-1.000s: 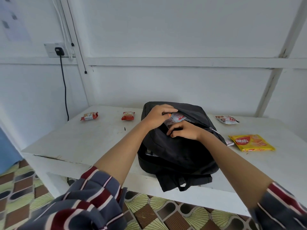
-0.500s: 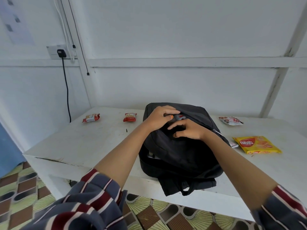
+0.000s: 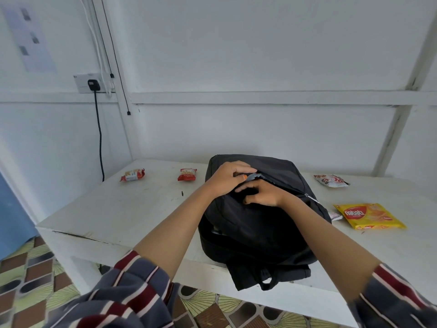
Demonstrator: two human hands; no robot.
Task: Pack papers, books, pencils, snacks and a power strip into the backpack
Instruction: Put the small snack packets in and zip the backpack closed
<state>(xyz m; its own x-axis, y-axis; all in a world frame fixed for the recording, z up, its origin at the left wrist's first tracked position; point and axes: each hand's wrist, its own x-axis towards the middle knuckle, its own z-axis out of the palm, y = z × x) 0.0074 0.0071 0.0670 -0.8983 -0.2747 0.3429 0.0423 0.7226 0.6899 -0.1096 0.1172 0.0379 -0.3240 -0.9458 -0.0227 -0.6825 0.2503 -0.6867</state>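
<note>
Head view (the only one). Black backpack [image 3: 260,228] lies flat on the white table [image 3: 118,209], straps hanging over the near edge. Both hands are at its pocket mouth [image 3: 281,184].

Left hand [image 3: 225,179]: fingers curled over the lip of the opening, gripping the fabric and holding it up. Right hand [image 3: 262,194]: fingers bent and set against the fabric just below the opening. Their tips are in shadow, so I cannot tell whether they pinch anything.

A sliver of snack packet [image 3: 252,176] (grey with an orange corner) pokes out of the slot between the two hands, nearly all in. Zip pull [image 3: 308,195] sits at the right end of the slot, so the pocket is unzipped.

Step, as I judge it: stowing snacks, with this packet about seated.

Four snacks are out on the table. A red packet [image 3: 133,175] and a second red packet [image 3: 187,174] lie left of the bag, a white-and-red packet [image 3: 331,180] far right, and a yellow wafer pack [image 3: 369,215] near right. No papers, books, pencils or power strip are out (possibly packed, unverifiable).

Next move needs:
- the right hand to push the sliver fully under the lip, then come free and reach for a loose packet (the wafer pack is closest to it);
- the left hand to hold the mouth open meanwhile.
</note>
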